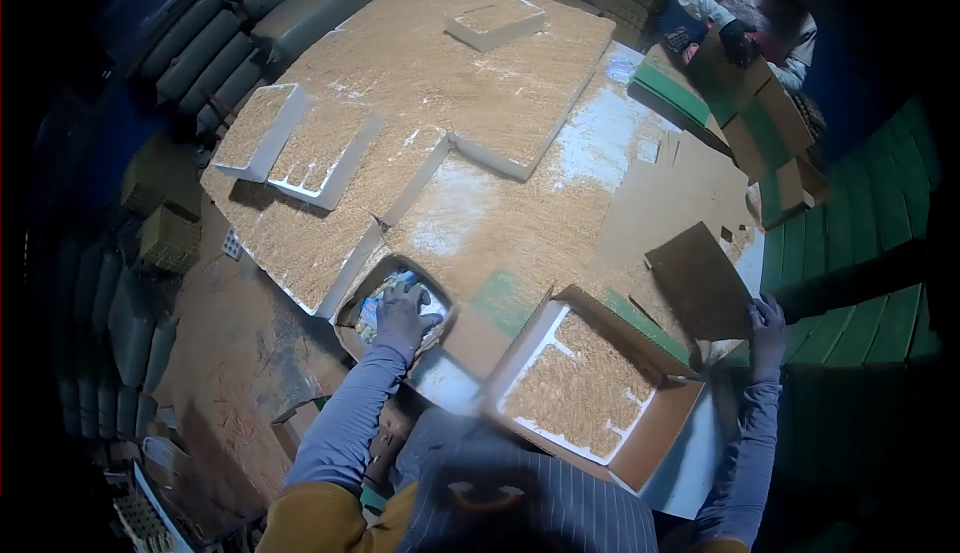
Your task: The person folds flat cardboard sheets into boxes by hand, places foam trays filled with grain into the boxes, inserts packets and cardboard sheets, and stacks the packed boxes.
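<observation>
My left hand (402, 321), gloved, reaches into a small tan-rimmed bin (345, 325) and rests over colourful printed slips (370, 315). Its thumb stands apart from the fingers; nothing shows between them. My right hand (767, 335), also gloved, grips the right edge of a brown cardboard panel (700, 283) that is raised at a tilt; whether it joins the box is hard to tell. In front of me sits an open cardboard box (655, 428). Inside it is a white tray (520, 383) filled with a tan, grainy or stick-like material (580, 388).
Several white trays (345, 163) of the same material stand on the broad table, with a flat cardboard sheet (650, 203) lying there. At the far right, a co-worker (750, 13) handles a green-and-brown box (750, 113). Green cartons (850, 223) are stacked along the right.
</observation>
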`<state>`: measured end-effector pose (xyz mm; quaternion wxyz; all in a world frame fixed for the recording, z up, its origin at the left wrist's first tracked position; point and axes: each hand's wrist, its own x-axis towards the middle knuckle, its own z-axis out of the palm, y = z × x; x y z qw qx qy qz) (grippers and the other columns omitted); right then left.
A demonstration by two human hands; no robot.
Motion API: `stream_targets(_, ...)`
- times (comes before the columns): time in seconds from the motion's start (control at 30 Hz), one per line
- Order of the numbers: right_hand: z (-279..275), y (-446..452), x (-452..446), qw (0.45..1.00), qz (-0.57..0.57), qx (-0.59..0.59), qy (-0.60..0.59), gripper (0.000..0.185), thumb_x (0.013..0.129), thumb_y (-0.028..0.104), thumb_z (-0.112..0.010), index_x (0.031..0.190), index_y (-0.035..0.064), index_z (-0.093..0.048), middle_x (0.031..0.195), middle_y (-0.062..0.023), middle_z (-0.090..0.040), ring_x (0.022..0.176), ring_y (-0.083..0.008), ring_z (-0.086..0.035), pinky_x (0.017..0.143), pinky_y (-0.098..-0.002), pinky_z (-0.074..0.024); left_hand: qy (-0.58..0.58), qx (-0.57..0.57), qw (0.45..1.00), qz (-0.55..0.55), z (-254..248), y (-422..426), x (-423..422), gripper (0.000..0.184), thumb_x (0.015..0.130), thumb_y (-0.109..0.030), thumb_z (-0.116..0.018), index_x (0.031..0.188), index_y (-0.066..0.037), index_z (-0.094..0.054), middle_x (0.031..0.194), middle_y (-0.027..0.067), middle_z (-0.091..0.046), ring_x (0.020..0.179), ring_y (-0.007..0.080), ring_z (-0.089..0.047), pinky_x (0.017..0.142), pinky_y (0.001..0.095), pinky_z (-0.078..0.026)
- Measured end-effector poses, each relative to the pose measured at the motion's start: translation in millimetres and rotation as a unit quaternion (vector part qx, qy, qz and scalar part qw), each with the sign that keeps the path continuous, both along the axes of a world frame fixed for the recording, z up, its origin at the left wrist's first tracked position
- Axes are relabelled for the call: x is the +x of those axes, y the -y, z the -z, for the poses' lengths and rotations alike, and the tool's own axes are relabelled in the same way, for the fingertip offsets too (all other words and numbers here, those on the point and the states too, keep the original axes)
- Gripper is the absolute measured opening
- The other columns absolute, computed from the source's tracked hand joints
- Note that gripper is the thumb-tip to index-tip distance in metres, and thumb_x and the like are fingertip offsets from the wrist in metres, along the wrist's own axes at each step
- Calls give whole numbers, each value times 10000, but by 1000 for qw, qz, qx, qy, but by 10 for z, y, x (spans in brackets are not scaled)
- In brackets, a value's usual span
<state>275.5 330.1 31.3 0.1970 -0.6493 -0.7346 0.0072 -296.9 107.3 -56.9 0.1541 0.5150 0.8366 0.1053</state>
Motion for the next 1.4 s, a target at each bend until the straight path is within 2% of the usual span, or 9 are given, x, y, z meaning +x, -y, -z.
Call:
stream_targets(0.53,-937,2023,-702,960,72,49,-267,250,961,100,-525,1141,-9,-659,1128,-150,-664,1037,-253,-628,926,-343,-475,135,57,989,8,182,81,-231,187,832,-215,-676,953,-82,-727,1022,115,-654,1023,333,-582,893,441,-465)
stream_targets(0.6,-991,2163,-692,959,77,81,-261,254,956,93,-521,1142,-9,-660,1137,-150,-657,1044,-257,-627,935,-348,-474,72,206,976,-5,-120,102,-141,143,819,-152,-685,928,-73,-730,970,122,-635,970,321,-578,838,427,-464)
stream_targets(0.67,-1014,2297,-757,957,65,124,-253,254,922,41,-535,1136,-9,-661,1139,-152,-650,1051,-266,-624,936,-354,-478,-101,348,926,100,-956,128,167,122,803,-81,-682,915,-70,-728,913,102,-612,926,290,-561,828,412,-448)
stream_targets(0.8,-835,2439,-1065,960,-37,156,-231,392,770,-69,-633,1133,70,-687,1162,-135,-607,1058,-294,-600,894,-369,-508,61,301,906,293,-1588,109,1110,218,798,-110,-728,1010,-66,-697,1001,107,-621,1024,296,-571,892,408,-442)
stream_targets(0.83,-894,2404,-1175,976,-97,179,-75,432,733,20,-703,1149,133,-692,1145,-108,-598,1032,-293,-589,880,-389,-500,47,273,893,355,-1665,99,1268,252,799,-110,-734,1042,-65,-684,1035,108,-623,1033,303,-581,894,408,-450)
stream_targets(0.97,-788,2527,-1328,955,-276,2,105,284,803,150,-626,1084,189,-649,990,-15,-608,888,-208,-610,740,-368,-500,109,386,904,147,-2057,14,1238,199,806,-44,-716,994,-43,-650,1014,127,-598,969,298,-590,846,417,-484)
stream_targets(1.1,-469,2522,-1412,878,-371,-228,200,180,869,181,-554,1022,173,-650,994,-48,-636,904,-215,-638,773,-351,-524,-119,114,869,466,-2005,-81,1686,188,824,-294,-706,896,-123,-674,943,48,-629,944,226,-595,841,365,-425)
stream_targets(1.27,-540,2259,-1570,830,-342,-402,180,207,920,221,-540,1066,137,-660,1011,-97,-676,1014,-280,-650,873,-402,-516,-291,-225,762,533,-1078,-476,2060,295,825,-344,-692,1028,-132,-725,1017,74,-696,987,271,-644,810,392,-468)
stream_targets(1.4,-692,2330,-1428,958,-234,-146,-74,247,913,196,-589,1141,130,-658,1041,-115,-676,979,-281,-657,866,-386,-531,-189,-262,745,584,-1047,-692,1836,316,830,-299,-710,1071,-95,-727,1074,91,-700,987,273,-656,830,407,-487)
